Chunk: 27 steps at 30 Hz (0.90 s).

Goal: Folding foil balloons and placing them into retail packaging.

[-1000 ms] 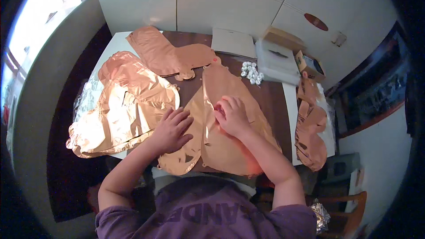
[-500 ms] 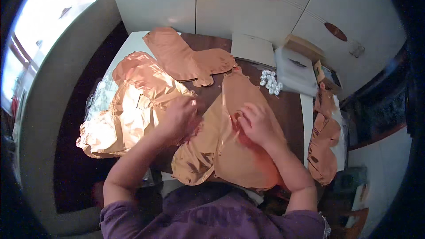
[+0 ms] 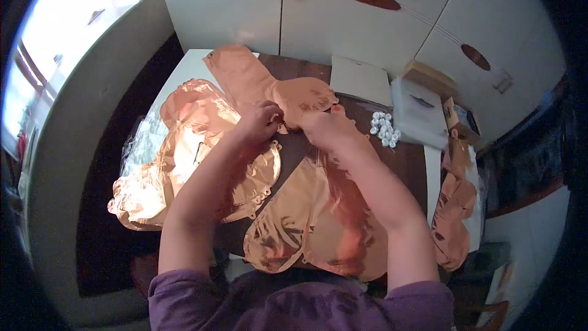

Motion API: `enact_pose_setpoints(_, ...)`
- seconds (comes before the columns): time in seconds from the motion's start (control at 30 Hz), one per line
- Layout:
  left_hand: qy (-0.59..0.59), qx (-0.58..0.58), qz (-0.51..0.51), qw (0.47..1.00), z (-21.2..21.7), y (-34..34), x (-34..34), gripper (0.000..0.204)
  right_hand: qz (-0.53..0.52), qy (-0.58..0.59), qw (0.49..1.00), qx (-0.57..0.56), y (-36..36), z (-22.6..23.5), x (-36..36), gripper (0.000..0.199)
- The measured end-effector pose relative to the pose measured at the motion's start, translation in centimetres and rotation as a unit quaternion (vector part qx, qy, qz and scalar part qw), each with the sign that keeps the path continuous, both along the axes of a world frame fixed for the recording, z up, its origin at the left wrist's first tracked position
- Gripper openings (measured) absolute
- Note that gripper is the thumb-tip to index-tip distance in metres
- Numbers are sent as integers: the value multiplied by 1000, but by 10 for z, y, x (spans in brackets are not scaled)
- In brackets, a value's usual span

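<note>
Several rose-gold foil balloons lie on a dark brown table. At the far side is a flat balloon [image 3: 248, 79] with a rounded lobe and a small tab on its near edge. My left hand [image 3: 260, 122] is closed at that near edge, beside the tab. My right hand [image 3: 326, 130] is closed on the edge under the right lobe, its fingertips largely hidden. Below my left forearm is a shiny, crumpled balloon [image 3: 177, 165]. In front of me, partly under my right forearm, lies another balloon [image 3: 288, 214] with a creased lower left end.
Right of my right hand is a cluster of small white rolled pieces [image 3: 384, 130]. Behind them are a white flat box [image 3: 361, 81] and a translucent container [image 3: 419, 110]. Another folded foil balloon [image 3: 453, 214] lies at the right edge. White cabinets [image 3: 220, 15] stand behind the table.
Both hands have moved away from me, from over the near balloons to the near edge of the far balloon. The view has shifted slightly.
</note>
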<state>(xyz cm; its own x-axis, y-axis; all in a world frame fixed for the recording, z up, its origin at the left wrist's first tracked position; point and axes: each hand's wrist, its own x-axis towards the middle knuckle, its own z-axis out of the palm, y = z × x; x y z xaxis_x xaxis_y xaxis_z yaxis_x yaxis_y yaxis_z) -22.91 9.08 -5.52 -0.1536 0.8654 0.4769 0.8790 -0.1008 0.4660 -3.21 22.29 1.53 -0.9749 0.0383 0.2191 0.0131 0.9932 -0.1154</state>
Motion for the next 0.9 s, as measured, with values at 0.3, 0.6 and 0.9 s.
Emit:
enact_pose_setpoints(0.3, -32, 7, -70, 997, 27, 9, 29, 21, 62, 40, 997, -34, 20, -9, 3, 17)
enact_pose_setpoints(0.6, -67, -16, -79, 994, 27, 8, 24, 21, 18, 39, 996, -83, 30, -13, -16, 13)
enact_pose_setpoints(0.9, -231, -130, 42, 963, 41, 21, 24, 22, -55, 83, 979, -179, 29, 0, -15, 15)
